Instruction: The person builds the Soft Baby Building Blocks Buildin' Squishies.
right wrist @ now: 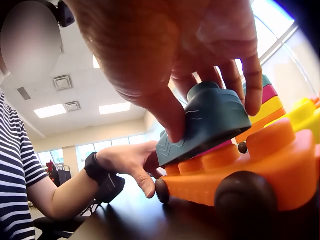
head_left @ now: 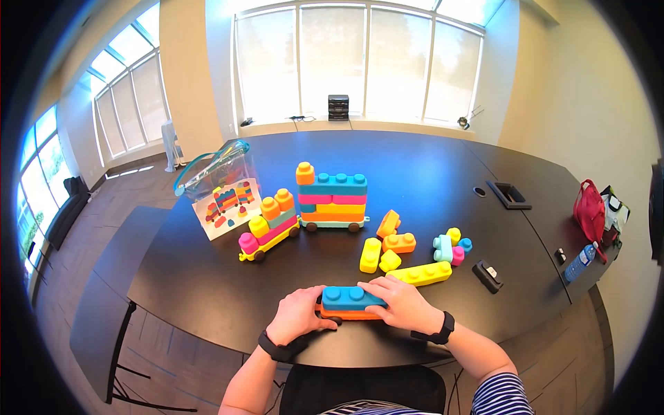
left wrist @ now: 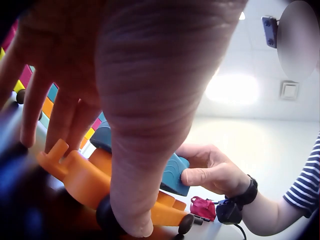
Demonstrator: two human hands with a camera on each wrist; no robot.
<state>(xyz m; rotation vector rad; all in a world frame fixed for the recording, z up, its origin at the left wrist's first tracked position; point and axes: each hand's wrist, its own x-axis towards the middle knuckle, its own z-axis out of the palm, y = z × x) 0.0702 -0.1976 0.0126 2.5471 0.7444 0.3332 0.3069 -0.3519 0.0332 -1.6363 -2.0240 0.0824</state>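
Observation:
An orange wheeled base [head_left: 353,315] [left wrist: 85,185] [right wrist: 295,170] stands near the table's front edge. My left hand [head_left: 297,312] [left wrist: 145,100] [right wrist: 127,160] grips its left end, thumb along the near side. Over the base is a long blue block [head_left: 344,299] [left wrist: 175,175] [right wrist: 215,117], pinched at its right end between the thumb and fingers of my right hand [head_left: 408,303] [left wrist: 215,170] [right wrist: 165,50]. The right wrist view shows the block tilted, its right end raised off the base's studs. Whether its left end is seated, I cannot tell.
Beyond my hands stand two built wagons [head_left: 332,200] [head_left: 271,232], a picture card [head_left: 225,207] and a clear bag [head_left: 221,169]. Loose yellow and orange blocks [head_left: 418,274] [head_left: 399,243], a small cluster [head_left: 443,246] and a black case [head_left: 487,277] lie right. A bottle [head_left: 579,263] stands farther right.

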